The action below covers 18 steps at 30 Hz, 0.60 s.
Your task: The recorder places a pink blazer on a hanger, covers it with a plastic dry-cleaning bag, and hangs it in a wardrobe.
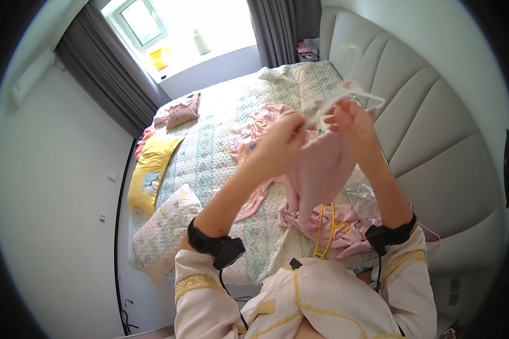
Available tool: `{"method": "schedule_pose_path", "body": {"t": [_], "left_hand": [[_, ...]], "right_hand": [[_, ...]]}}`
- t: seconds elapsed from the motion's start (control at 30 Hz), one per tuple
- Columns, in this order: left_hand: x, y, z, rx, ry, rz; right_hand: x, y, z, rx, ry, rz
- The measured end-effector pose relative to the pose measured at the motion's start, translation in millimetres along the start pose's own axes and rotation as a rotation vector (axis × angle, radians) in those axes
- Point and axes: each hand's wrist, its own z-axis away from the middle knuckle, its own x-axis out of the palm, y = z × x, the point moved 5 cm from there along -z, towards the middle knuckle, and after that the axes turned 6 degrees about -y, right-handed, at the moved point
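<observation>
A pink knit garment [322, 169] hangs in the air in front of me, over the bed. At its upper left, my left hand [295, 131] grips a white plastic clothes hanger [371, 95] close to the cloth. My right hand [348, 120] is at the garment's top, its fingers bent on the cloth and beside the hanger; the hanger's hook points up and away, blurred. Below the garment, a yellow clothes hanger [333, 224] lies on another pink garment [356, 233]. Clear plastic wrapping [362, 195] lies beside them. Further off, a light pink ruffled garment [254, 131] is spread out.
A floral quilt [212, 156] covers the bed. Along its left side lie a yellow pillow [157, 173], a quilted pillow [169, 224] and a small pink pillow [184, 112]. The grey padded headboard [415, 123] rises at right, with a pink hanger [432, 233] near its lower end.
</observation>
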Motion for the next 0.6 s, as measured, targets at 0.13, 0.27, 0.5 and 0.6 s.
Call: {"method": "schedule_pose_path", "body": {"t": [0.13, 0.27, 0.5, 0.6], "left_hand": [[33.9, 21.0, -1.4, 0.202, -0.15, 0.077], [45.2, 4.8, 8.3, 0.159, -0.449, 0.472], [117.2, -174.8, 33.4, -0.316, -0.52, 0.477], [165.1, -162.0, 45.8, -0.335, -0.756, 0.531]], "right_hand": [[-7.2, -16.6, -19.1, 0.263, 0.002, -0.358], [-53.0, -30.2, -34.6, 0.335, -0.204, -0.548], [-66.4, -104.2, -42.5, 0.395, -0.214, -0.405], [-70.4, -127.6, -53.1, 0.305, -0.171, -0.296]]}}
